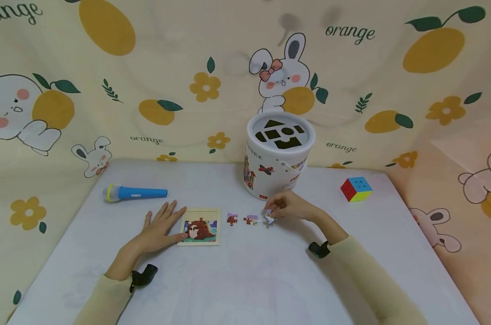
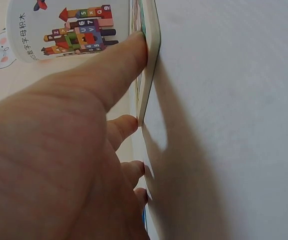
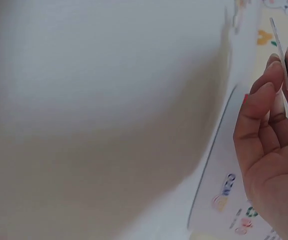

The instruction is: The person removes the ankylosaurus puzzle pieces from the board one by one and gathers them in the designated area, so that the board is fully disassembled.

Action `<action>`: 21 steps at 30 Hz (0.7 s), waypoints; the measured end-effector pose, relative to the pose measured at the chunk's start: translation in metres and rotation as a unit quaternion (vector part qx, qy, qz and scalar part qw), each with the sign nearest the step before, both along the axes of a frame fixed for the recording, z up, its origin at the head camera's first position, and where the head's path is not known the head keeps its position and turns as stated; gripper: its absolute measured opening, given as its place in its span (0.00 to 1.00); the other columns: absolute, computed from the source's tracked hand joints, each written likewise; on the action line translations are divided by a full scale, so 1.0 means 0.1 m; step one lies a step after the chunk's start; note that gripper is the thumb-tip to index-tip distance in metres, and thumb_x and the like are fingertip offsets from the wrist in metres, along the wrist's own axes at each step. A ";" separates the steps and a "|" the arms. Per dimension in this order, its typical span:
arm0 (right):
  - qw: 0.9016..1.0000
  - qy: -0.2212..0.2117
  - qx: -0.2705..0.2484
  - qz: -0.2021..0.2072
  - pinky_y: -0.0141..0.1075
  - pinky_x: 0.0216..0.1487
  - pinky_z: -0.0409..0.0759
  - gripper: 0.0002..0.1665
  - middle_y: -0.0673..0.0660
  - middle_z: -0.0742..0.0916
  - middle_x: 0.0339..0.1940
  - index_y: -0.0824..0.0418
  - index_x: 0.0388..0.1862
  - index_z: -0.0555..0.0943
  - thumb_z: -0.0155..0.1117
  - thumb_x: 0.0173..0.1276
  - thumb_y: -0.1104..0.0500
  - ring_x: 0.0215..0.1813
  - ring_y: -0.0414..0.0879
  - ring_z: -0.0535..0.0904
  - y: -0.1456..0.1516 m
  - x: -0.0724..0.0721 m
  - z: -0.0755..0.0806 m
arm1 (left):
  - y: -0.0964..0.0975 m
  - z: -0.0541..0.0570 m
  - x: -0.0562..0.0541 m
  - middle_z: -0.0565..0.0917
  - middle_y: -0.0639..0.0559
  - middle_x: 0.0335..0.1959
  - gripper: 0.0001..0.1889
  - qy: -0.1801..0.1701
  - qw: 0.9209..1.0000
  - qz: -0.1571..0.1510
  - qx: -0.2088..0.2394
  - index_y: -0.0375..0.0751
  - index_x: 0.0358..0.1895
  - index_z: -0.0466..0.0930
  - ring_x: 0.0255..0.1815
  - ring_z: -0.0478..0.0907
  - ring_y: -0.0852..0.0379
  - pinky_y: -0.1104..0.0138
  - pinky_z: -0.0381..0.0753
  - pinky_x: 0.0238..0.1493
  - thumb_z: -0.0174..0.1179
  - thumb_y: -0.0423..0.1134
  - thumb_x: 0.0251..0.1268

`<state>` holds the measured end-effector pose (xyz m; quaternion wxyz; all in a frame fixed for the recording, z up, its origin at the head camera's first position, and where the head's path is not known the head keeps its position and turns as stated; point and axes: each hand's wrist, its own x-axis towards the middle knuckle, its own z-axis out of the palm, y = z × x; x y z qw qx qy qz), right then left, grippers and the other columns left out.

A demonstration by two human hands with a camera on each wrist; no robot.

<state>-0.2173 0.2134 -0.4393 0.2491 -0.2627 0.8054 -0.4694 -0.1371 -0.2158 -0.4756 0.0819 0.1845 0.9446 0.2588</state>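
In the head view, my left hand (image 1: 157,232) lies with fingers spread at the left side of a framed jigsaw puzzle (image 1: 200,244), which shows a brown dinosaur-like animal. The left wrist view has the thumb (image 2: 118,62) on the puzzle's edge and the index fingertip touching its corner. My right hand (image 1: 290,206) pinches a jigsaw piece (image 1: 269,218) between thumb and fingers; the right wrist view shows this thin piece (image 3: 279,45) edge-on, raised from the table. Between the frame and that hand lie a brown-and-purple piece (image 1: 232,220) and further piece material (image 1: 251,220), possibly more than one.
A white lidded bucket (image 1: 265,176) with shape cut-outs stands right behind my right hand. The blue toy microphone (image 1: 141,193) lies at the back left. Over at the back right sits a puzzle cube (image 1: 357,188). A printed cloth (image 1: 212,122) hangs behind the white table (image 1: 245,280).
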 end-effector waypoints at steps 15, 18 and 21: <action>1.000 0.020 0.014 0.019 0.31 0.39 0.77 0.11 0.56 0.85 0.33 0.71 0.45 0.85 0.69 0.64 0.70 0.36 0.42 0.75 0.05 -0.01 -0.12 | 0.00 -0.02 -0.01 0.49 0.32 0.79 0.43 0.001 1.000 0.002 0.000 0.42 0.77 0.59 0.79 0.39 0.30 0.28 0.29 0.66 0.62 0.60 0.65; 0.999 0.028 0.021 0.020 0.31 0.38 0.78 0.11 0.57 0.85 0.34 0.71 0.45 0.85 0.69 0.64 0.70 0.36 0.44 0.76 0.03 -0.01 -0.16 | 0.00 -0.02 -0.01 0.49 0.32 0.79 0.43 0.003 1.000 0.002 0.000 0.41 0.77 0.59 0.79 0.39 0.30 0.28 0.29 0.66 0.62 0.60 0.65; 0.999 0.038 0.031 0.016 0.31 0.37 0.77 0.11 0.57 0.84 0.32 0.71 0.45 0.85 0.70 0.64 0.70 0.35 0.45 0.75 0.01 0.00 -0.18 | 0.00 -0.02 -0.01 0.49 0.31 0.79 0.43 0.003 1.000 0.001 0.000 0.41 0.77 0.59 0.79 0.39 0.30 0.28 0.29 0.66 0.62 0.60 0.65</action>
